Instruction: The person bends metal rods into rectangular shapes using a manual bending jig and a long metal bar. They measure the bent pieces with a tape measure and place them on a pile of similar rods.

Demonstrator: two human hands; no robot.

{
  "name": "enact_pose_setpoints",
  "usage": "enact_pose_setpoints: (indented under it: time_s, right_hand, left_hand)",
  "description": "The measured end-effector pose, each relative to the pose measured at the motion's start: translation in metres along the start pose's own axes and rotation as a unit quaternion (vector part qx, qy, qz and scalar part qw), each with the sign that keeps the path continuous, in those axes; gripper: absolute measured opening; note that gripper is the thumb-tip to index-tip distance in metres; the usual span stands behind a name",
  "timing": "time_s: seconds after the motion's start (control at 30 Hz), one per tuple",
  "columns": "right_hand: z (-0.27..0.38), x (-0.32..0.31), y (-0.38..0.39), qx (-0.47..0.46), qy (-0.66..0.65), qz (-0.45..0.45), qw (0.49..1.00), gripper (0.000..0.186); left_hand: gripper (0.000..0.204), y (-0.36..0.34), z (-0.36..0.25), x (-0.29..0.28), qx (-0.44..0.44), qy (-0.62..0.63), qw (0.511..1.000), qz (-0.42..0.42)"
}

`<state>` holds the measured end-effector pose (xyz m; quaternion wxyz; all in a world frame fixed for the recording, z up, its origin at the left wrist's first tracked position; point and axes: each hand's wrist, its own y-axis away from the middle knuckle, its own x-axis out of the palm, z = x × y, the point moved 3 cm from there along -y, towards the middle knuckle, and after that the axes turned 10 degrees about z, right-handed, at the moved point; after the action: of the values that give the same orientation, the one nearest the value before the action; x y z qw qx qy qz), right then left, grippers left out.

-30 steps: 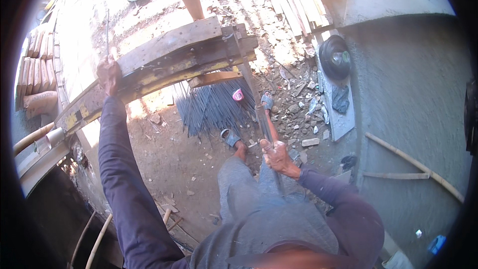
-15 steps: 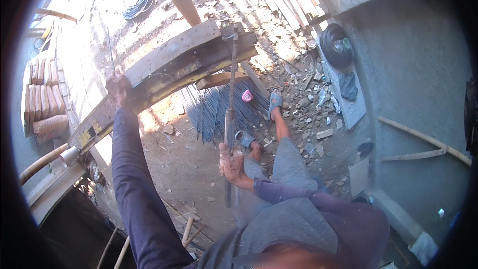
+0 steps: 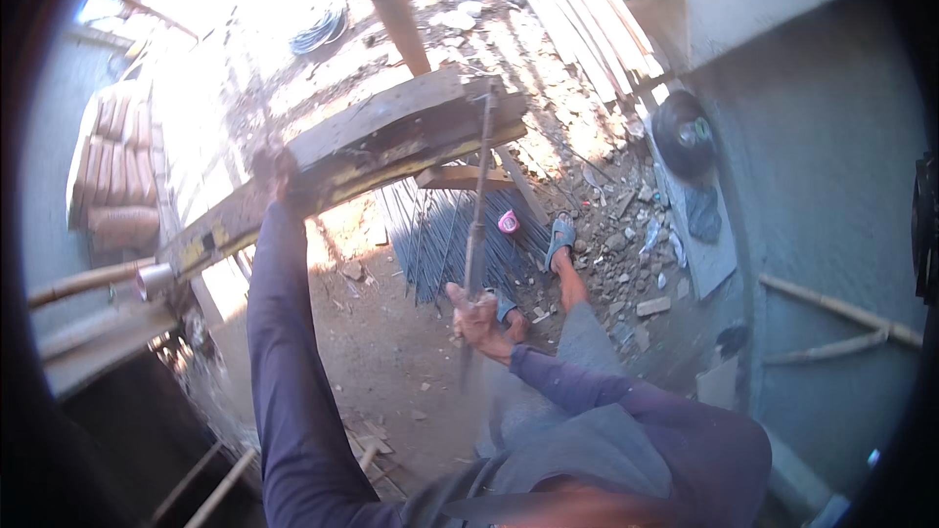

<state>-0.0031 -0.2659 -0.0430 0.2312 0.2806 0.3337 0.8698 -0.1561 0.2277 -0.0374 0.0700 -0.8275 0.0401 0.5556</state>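
My left hand point(image 3: 277, 174), slightly blurred, is closed at the near left part of a worn wooden beam point(image 3: 377, 142) with yellow paint marks. A thin steel rod stuck up from this fist half a second ago; glare now washes it out. My right hand point(image 3: 476, 319) wraps round a long metal bar point(image 3: 479, 205), thicker in its lower part. The bar stands roughly lengthwise in view, its far end against the beam's right end. Its lower end is smeared by motion.
Below the beam lie many thin steel rods point(image 3: 421, 244) and a pink, round tape measure point(image 3: 508, 223). My sandalled foot point(image 3: 561, 240) rests beside rubble point(image 3: 616, 240). Stacked bricks point(image 3: 122, 161) stand left, a bamboo post point(image 3: 386, 5) rises beyond, and black coiled material point(image 3: 683, 135) lies right.
The whole view has shifted, so the beam and rods appear lower and farther right. My right hand keeps its hold on the bar, whose lower end has blurred. My left hand stays at the beam.
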Motion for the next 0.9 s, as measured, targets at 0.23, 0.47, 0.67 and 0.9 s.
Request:
enact_pose_setpoints:
  time_s: [0.23,0.47,0.67,0.9]
  right_hand:
    - [0.048,-0.073,0.031,-0.077,0.096,-0.006,0.992,0.039]
    - [0.100,-0.120,0.033,-0.156,0.132,-0.004,0.979,0.033]
    - [0.085,-0.139,0.053,-0.186,0.198,0.034,0.962,0.031]
    - [0.084,-0.134,0.084,-0.114,0.299,0.085,0.943,0.043]
  left_hand:
    - [0.023,0.011,-0.019,-0.036,-0.090,0.468,0.877,0.064]
    - [0.018,0.036,-0.047,-0.092,-0.101,0.603,0.790,0.052]
    - [0.019,0.019,-0.058,-0.111,-0.079,0.564,0.818,0.080]
    - [0.017,0.022,-0.072,-0.145,-0.109,0.639,0.750,0.135]
